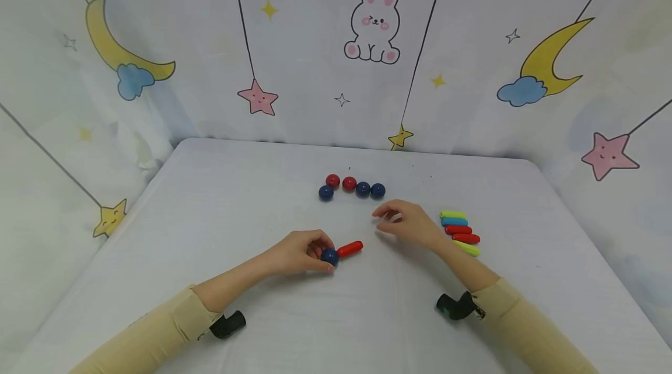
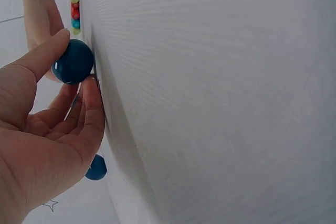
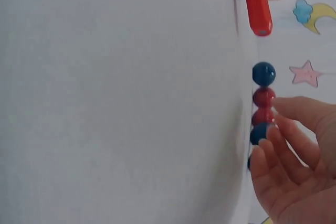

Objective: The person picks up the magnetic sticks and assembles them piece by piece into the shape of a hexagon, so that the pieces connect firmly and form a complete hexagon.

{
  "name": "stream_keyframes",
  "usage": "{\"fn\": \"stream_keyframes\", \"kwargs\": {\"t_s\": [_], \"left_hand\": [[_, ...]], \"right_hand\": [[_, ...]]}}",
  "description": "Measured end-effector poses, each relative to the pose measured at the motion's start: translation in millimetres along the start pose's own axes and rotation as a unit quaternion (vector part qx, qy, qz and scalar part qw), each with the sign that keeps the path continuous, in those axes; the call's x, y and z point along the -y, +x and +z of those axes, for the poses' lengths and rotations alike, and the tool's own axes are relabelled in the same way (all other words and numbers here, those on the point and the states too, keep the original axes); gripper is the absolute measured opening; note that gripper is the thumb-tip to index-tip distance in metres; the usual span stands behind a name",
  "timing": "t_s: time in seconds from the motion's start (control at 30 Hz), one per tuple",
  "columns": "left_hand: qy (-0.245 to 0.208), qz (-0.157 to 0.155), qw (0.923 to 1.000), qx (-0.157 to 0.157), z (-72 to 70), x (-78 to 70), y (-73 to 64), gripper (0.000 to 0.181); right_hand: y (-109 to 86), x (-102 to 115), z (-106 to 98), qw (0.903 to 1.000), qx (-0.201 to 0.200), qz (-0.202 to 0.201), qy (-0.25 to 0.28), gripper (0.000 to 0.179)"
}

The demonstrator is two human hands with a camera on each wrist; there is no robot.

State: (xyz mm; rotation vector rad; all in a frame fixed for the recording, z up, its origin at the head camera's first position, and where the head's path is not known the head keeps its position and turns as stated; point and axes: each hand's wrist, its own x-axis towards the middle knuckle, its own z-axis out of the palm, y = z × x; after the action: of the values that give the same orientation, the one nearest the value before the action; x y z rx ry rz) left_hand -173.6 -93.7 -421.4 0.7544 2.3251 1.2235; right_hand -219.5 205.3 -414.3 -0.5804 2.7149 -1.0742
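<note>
My left hand (image 1: 303,252) pinches a dark blue ball (image 1: 329,256) between thumb and fingers, low over the white table. A red stick (image 1: 350,249) extends from the ball's right side, its far end pointing right and slightly away. In the right wrist view the red stick (image 3: 258,9) meets the blue ball end-on. My right hand (image 1: 406,223) hovers to the right of the stick, thumb and fingers loosely bent and apart, with nothing between them. Beyond it sits a row of balls, two red (image 1: 349,184) and several blue (image 1: 363,189).
To the right of my right hand lies a stack of short sticks: yellow-green (image 1: 453,215), blue (image 1: 454,222) and red (image 1: 458,229). A white table (image 1: 236,199) carries everything, with a patterned curtain (image 1: 315,41) behind. Black wrist cameras (image 1: 228,325) hang under both sleeves.
</note>
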Motion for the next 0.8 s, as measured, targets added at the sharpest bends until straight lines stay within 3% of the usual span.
{"fn": "stream_keyframes", "kwargs": {"t_s": [0.13, 0.3, 0.57, 0.8], "left_hand": [[0.003, 0.000, 1.0000, 0.000, -0.7, 0.5, 0.0, 0.035], [0.004, 0.001, 1.0000, 0.001, -1.0, 0.5, 0.1, 0.035], [-0.003, -0.002, 1.0000, 0.001, 0.1, 0.7, 0.0, 0.035], [-0.005, -0.005, 1.0000, -0.002, -0.3, -1.3, -1.0, 0.035]], "right_hand": [[6.6, -5.8, -6.3, 0.9952, -0.051, 0.073, 0.042, 0.032], [17.5, -10.4, -10.7, 0.9861, -0.079, 0.121, 0.082, 0.042], [40.8, -15.0, -7.0, 0.9824, -0.092, 0.141, 0.081, 0.052], [50.7, -18.5, -1.4, 0.9878, -0.075, 0.125, 0.055, 0.051]]}}
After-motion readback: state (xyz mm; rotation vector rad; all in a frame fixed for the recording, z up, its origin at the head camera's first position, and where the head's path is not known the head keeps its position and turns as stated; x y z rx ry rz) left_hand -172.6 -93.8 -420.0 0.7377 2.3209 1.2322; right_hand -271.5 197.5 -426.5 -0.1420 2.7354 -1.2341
